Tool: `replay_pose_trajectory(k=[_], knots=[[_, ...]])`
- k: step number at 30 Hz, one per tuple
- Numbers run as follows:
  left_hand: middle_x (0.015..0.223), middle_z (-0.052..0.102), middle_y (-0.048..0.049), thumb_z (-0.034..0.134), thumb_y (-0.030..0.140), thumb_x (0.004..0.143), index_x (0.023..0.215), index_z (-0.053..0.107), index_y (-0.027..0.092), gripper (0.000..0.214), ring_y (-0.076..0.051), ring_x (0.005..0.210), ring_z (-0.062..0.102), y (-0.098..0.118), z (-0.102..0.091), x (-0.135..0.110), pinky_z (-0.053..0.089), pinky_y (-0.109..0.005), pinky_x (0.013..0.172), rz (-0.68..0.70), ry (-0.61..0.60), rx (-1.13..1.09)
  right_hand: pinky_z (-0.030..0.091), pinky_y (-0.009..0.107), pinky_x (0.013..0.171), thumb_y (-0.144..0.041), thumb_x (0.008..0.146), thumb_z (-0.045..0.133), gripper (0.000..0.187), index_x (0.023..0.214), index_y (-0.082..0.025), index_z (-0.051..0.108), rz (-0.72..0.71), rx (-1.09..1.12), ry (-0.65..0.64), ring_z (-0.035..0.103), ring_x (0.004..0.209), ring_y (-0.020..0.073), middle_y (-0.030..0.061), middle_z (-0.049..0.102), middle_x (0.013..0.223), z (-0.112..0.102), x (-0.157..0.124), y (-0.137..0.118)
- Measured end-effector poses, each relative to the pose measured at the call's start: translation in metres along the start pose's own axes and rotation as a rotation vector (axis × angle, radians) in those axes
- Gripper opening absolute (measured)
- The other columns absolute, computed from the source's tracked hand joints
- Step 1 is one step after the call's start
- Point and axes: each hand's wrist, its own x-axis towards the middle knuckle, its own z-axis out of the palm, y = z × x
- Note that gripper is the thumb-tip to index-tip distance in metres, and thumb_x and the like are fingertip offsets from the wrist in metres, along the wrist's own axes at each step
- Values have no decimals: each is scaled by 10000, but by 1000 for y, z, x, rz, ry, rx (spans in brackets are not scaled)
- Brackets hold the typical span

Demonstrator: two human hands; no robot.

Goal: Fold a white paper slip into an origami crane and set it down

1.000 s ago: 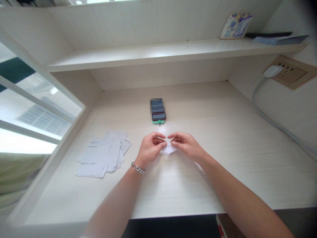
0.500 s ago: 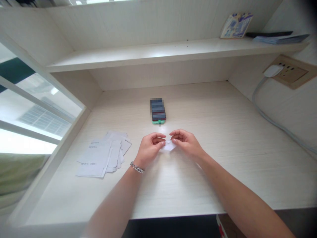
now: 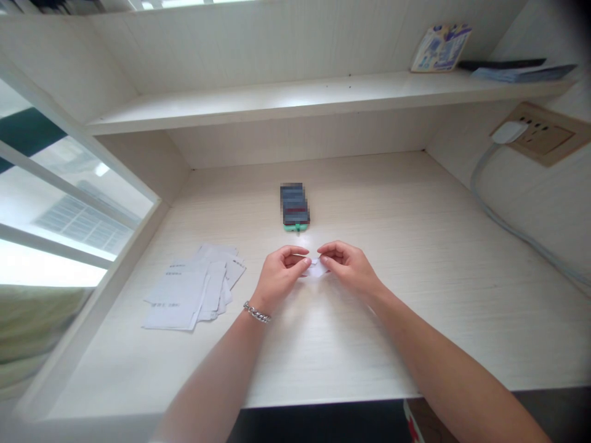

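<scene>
Well left of hands: glass pane (image 3: 69, 203) w/ pale frame, along desk's left edge. Nearer, left of left hand: loose pile of white slips (image 3: 191, 294), fanned out flat on desk (image 3: 415, 295), faint print on some, clear of the hand. Chain bracelet (image 3: 257, 312) on left wrist.

Left hand (image 3: 279, 277): fingers curled in, thumb + forefinger pinched on left end of small white paper piece (image 3: 316, 268). Paper piece between both hands, low over desk; touching the surface or not, can't tell. Right hand (image 3: 349, 269): same pose, fingers curled, thumb + forefinger nipping right end of the piece. Fingertips of both hands almost meeting over it.

Straight beyond hands, near: phone (image 3: 294, 206) flat on desk, screen blurred, green case edge twd hands. Above & further back: shelf (image 3: 277, 101) across full desk width.

Right of hands, up on shelf's right end: colourful booklet (image 3: 441, 46) leaning on back wall, w/ dark flat item (image 3: 501, 64) + blue-grey papers (image 3: 521, 74) just beside it. Well right of right hand, on side wall: tan socket plate (image 3: 549, 138) w/ white plug (image 3: 508, 131) in it; grey cable (image 3: 503, 224) down from plug, along wall twd front.
</scene>
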Motion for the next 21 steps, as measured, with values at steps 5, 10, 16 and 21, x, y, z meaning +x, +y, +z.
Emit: replay_pose_trajectory(k=[5, 10, 16, 21], knots=[[775, 683, -79, 678, 294, 694, 929, 608, 126, 297, -164, 704, 647, -4, 4, -1, 536, -279, 648, 79, 137, 90, 478, 314, 785, -207, 754, 604, 117, 854, -201, 663, -160, -262, 176, 596, 895, 188, 50, 639, 926, 2, -4, -7], [815, 692, -76, 670, 309, 703, 882, 627, 138, 251, -159, 728, 656, -5, 6, -2, 530, -260, 678, 176, 258, 137, 465, 314, 814, -214, 804, 563, 166, 905, -236, 692, -237, -375, 188, 593, 887, 180, 45, 646, 900, 8, -10, -13], [832, 695, -70, 649, 321, 728, 858, 631, 145, 219, -169, 769, 660, -4, 11, -5, 528, -276, 728, 216, 251, 180, 478, 302, 809, -250, 833, 525, 240, 1016, -244, 681, -175, -277, 79, 600, 936, 183, 55, 658, 996, 17, -12, -10], [904, 694, -58, 539, 348, 813, 925, 650, 178, 232, -174, 839, 646, 1, 14, -9, 510, -284, 761, 235, 217, 270, 458, 330, 857, -361, 851, 497, 292, 1002, -199, 687, -45, -35, 35, 606, 973, 210, 63, 677, 1008, 17, -8, -7]])
